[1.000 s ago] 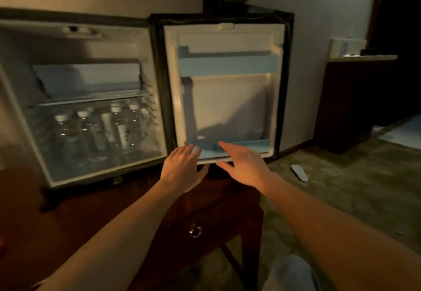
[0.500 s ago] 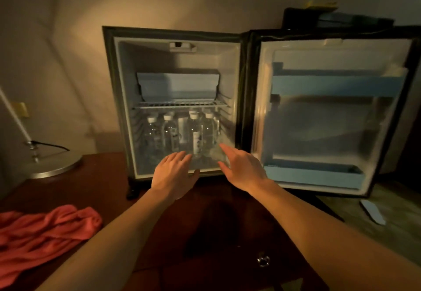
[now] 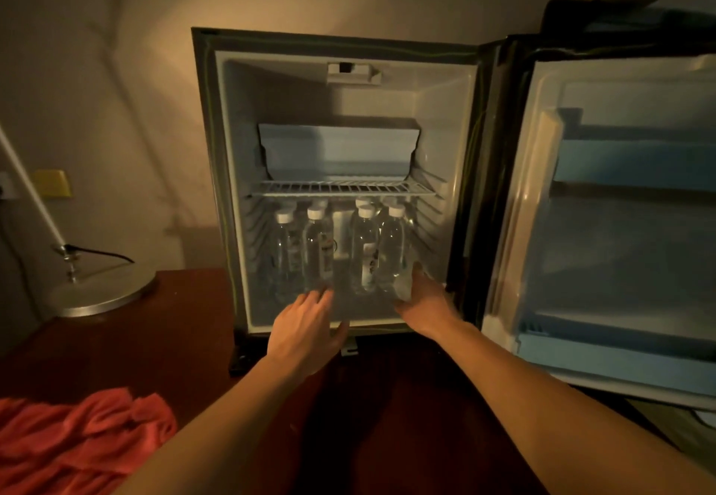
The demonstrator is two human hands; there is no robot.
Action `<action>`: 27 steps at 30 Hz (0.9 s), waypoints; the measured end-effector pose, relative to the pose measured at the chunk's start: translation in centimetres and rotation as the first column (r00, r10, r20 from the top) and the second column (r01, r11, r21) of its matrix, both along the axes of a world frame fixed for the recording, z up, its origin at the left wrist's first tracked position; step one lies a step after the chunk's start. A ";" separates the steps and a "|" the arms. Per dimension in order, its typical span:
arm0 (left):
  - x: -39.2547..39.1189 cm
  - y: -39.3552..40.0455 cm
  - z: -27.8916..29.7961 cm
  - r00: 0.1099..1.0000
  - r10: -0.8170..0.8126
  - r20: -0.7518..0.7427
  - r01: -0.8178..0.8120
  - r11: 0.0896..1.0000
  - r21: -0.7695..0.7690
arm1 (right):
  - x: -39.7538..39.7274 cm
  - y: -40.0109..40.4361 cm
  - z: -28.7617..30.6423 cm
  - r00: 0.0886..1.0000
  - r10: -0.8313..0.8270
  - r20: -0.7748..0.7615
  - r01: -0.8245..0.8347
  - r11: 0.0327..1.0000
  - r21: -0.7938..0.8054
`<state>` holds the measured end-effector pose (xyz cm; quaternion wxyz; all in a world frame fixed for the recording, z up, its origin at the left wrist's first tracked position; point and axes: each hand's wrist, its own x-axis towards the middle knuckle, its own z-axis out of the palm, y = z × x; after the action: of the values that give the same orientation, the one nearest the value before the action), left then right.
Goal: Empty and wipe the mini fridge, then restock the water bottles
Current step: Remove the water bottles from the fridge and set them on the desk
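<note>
The mini fridge (image 3: pixel 222 184) stands open on a dark wooden table (image 3: pixel 186 335), its door (image 3: pixel 627 262) swung out to the right with bare shelves. Several clear water bottles (image 3: pixel 317 254) with white caps stand on the fridge floor under a wire shelf (image 3: pixel 341 187). My left hand (image 3: pixel 306 326) hovers at the fridge's front lip with fingers stretched toward the left bottles, touching none. My right hand (image 3: pixel 426 304) is inside the fridge, its fingers lying against the base of the rightmost bottle (image 3: pixel 393 246); no closed grip shows.
A red cloth (image 3: pixel 77 440) lies crumpled on the table at the lower left. A lamp's round metal base (image 3: pixel 104 293) with a cable sits on the table's left. The lower door shelf (image 3: pixel 620 355) juts out at the right.
The view swung left from the door to the fridge interior. Both hands moved forward; the right one went from the front lip to the rightmost bottle's base.
</note>
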<state>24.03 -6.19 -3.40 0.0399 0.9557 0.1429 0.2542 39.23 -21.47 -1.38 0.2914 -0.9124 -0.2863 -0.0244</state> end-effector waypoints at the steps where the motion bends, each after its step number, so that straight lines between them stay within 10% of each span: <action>1: 0.5 0.1 0.0 1.000 -0.002 0.000 0.002 1.000 -0.026 | 0.7 0.5 -0.1 1.000 -0.007 -0.015 0.007 1.000 -0.001; 27: 6.2 0.8 -1.4 0.996 0.033 -0.087 -0.050 0.978 -0.203 | 5.7 3.1 -3.9 0.986 -0.048 0.159 0.072 0.986 -0.148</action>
<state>30.22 -5.35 -4.83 0.1268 0.9531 0.1897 0.1988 44.89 -18.38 -5.31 0.1963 -0.9357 -0.2814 -0.0818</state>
